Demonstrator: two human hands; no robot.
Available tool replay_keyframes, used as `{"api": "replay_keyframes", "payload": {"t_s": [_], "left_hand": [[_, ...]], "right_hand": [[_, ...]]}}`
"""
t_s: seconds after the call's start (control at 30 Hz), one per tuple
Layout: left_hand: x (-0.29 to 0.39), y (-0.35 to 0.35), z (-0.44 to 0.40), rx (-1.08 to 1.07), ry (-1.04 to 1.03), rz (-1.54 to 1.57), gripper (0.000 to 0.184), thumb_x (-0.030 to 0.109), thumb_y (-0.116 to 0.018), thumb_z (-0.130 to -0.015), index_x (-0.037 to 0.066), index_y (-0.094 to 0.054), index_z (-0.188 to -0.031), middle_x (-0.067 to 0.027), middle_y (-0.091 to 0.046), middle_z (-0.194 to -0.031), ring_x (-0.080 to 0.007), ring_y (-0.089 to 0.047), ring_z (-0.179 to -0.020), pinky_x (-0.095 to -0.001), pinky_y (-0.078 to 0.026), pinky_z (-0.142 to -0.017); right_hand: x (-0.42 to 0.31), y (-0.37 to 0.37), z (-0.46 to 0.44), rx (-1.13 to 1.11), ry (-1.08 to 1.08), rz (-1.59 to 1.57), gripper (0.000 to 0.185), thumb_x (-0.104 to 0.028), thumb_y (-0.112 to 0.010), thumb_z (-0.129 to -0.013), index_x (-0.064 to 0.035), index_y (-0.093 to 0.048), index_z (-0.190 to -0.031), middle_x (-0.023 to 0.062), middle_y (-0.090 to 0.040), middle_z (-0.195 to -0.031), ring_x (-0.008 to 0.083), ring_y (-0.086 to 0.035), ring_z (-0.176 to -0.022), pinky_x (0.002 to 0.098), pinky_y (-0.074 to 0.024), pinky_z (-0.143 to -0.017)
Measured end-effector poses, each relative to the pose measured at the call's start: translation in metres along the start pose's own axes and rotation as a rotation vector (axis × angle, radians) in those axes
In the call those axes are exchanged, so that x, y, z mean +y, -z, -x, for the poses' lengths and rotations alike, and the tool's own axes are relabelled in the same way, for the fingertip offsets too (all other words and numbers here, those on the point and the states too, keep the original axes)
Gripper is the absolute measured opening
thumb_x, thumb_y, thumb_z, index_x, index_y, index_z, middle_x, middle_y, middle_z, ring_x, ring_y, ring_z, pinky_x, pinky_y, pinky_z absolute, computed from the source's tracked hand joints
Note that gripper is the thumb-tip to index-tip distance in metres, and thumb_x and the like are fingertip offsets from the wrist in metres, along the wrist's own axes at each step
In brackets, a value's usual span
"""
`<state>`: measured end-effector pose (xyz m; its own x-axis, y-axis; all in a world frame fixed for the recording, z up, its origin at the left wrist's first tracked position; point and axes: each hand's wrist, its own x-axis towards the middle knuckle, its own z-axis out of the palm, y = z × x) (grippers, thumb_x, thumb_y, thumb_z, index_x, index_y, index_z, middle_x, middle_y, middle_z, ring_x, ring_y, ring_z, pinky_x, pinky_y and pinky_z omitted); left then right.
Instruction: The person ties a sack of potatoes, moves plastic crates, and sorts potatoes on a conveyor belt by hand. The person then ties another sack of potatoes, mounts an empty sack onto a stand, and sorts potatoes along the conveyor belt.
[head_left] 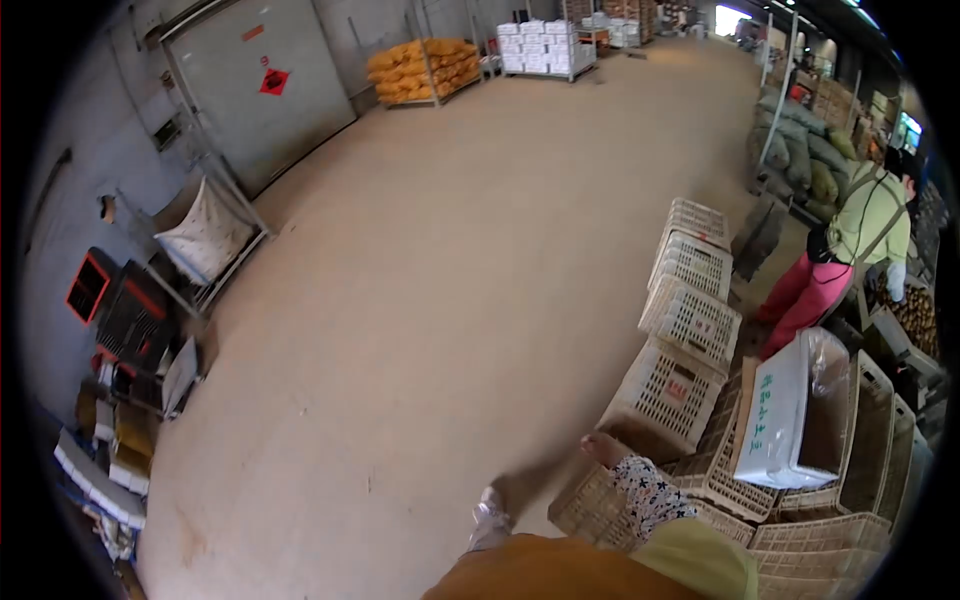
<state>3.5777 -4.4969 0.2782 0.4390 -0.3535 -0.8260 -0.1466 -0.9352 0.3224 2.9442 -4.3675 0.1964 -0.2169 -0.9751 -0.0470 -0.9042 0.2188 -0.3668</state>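
Right hand down by the crates, row laid out, carton wide open
So the right hand (604, 449) was right by the nearest cream crate (665, 392) in the row, but honestly I couldn't tell if the fingers were loose or gripping its edge. Left hand was out of shot. Progress-wise, a run of crates was already lined up along the floor (430, 260), while the white carton (768, 425) sat among more crates, clear plastic (828, 365) showing, not closed up. Another person (868, 222) stood beyond it.
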Motion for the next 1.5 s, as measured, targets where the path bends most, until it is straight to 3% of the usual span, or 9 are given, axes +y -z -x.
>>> {"api": "replay_keyframes", "payload": {"t_s": [0.53, 0.6, 0.67, 0.7, 0.93, 1.0, 1.2, 1.27, 1.5], "left_hand": [[0.58, -0.631, 0.121, -0.948, -0.877, -0.414, 0.028, 0.026, -0.055, -0.079, 0.012, -0.055, -0.103, -0.0002, -0.057, -0.092, -0.0106, -0.049, -0.083, -0.0296, -0.039, -0.073], [0.592, -0.708, 0.039, -1.006, -2.225, -0.774, 0.023, 0.024, -0.053, -0.08, 0.007, -0.055, -0.097, -0.0056, -0.058, -0.081, -0.0159, -0.054, -0.076, -0.0315, -0.044, -0.068], [0.586, -0.694, 0.052, -0.974, -0.548, -1.1, 0.019, 0.021, -0.05, -0.081, 0.005, -0.056, -0.089, -0.0095, -0.06, -0.075, -0.0234, -0.058, -0.07, -0.0386, -0.047, -0.063], [0.588, -0.685, 0.074, -0.96, -0.521, -1.255, 0.019, 0.021, -0.05, -0.081, 0.005, -0.056, -0.088, -0.0098, -0.06, -0.075, -0.0239, -0.058, -0.07, -0.0389, -0.047, -0.063], [0.707, -0.786, 0.082, -0.693, -1.125, -1.778, 0.017, 0.02, -0.049, -0.08, 0.005, -0.056, -0.084, -0.0113, -0.06, -0.074, -0.0268, -0.058, -0.068, -0.0409, -0.047, -0.061], [0.751, -0.845, 0.085, -0.602, -1.218, -1.831, 0.017, 0.02, -0.048, -0.08, 0.005, -0.056, -0.083, -0.0118, -0.06, -0.074, -0.0277, -0.058, -0.068, -0.0415, -0.047, -0.06], [0.857, -1.118, 0.11, -0.549, -1.889, -1.926, 0.016, 0.019, -0.048, -0.08, 0.005, -0.056, -0.08, -0.0131, -0.061, -0.073, -0.0302, -0.059, -0.066, -0.0432, -0.047, -0.058], [0.872, -1.235, 0.199, -0.705, -2.306, -1.565, 0.022, 0.023, -0.044, -0.081, 0.007, -0.056, -0.072, -0.0121, -0.06, -0.067, -0.0328, -0.056, -0.061, -0.0452, -0.045, -0.057], [0.8, -1.497, 0.522, -1.245, -1.887, -1.153, 0.034, 0.03, -0.04, -0.086, 0.003, -0.058, -0.095, -0.0186, -0.058, -0.1, -0.036, -0.053, -0.095, -0.0423, -0.042, -0.082]], "right_hand": [[0.037, -0.042, 0.006, -0.12, -1.643, -0.95, 0.017, -0.022, -0.053, -0.079, -0.0075, -0.06, -0.081, 0.014, -0.063, -0.075, 0.0274, -0.062, -0.069, 0.0406, -0.0487, -0.058], [0.068, -0.031, -0.031, -0.089, -1.681, -0.976, 0.017, -0.022, -0.053, -0.079, -0.0075, -0.06, -0.081, 0.014, -0.063, -0.074, 0.0274, -0.062, -0.069, 0.0405, -0.0487, -0.058], [0.122, -0.029, -0.075, 0.009, -1.631, -0.995, 0.017, -0.022, -0.053, -0.079, -0.0076, -0.06, -0.081, 0.014, -0.063, -0.074, 0.0274, -0.062, -0.069, 0.0405, -0.0487, -0.057], [0.166, -0.038, -0.102, 0.104, -1.547, -0.991, 0.017, -0.022, -0.053, -0.079, -0.0076, -0.06, -0.081, 0.014, -0.063, -0.074, 0.0274, -0.062, -0.069, 0.0405, -0.0487, -0.057], [0.38, 0.191, -0.366, 0.311, -0.481, 0.104, 0.014, -0.02, -0.054, -0.079, -0.0065, -0.058, -0.081, 0.0045, -0.06, -0.079, 0.0225, -0.059, -0.076, 0.0325, -0.0481, -0.065], [0.397, 0.243, -0.404, 0.979, -0.525, -1.759, 0.014, -0.02, -0.054, -0.08, -0.0111, -0.06, -0.088, 0.0062, -0.056, -0.084, 0.0157, -0.055, -0.079, 0.0251, -0.046, -0.066], [0.534, -0.013, -0.295, 0.066, -0.73, -0.724, 0.015, -0.015, -0.049, -0.083, -0.0062, -0.059, -0.09, 0.0119, -0.059, -0.085, 0.0203, -0.056, -0.071, 0.0328, -0.0477, -0.063], [0.435, 0.099, -0.34, 0.231, -1.332, -0.867, 0.023, -0.026, -0.053, -0.081, -0.0086, -0.057, -0.095, 0.0103, -0.061, -0.08, 0.0232, -0.06, -0.069, 0.0334, -0.0472, -0.058], [0.514, 0.181, -0.371, 0.406, -1.92, -1.284, 0.024, -0.028, -0.054, -0.08, -0.0079, -0.058, -0.094, 0.0116, -0.061, -0.082, 0.0253, -0.06, -0.07, 0.0346, -0.0475, -0.059]]}}
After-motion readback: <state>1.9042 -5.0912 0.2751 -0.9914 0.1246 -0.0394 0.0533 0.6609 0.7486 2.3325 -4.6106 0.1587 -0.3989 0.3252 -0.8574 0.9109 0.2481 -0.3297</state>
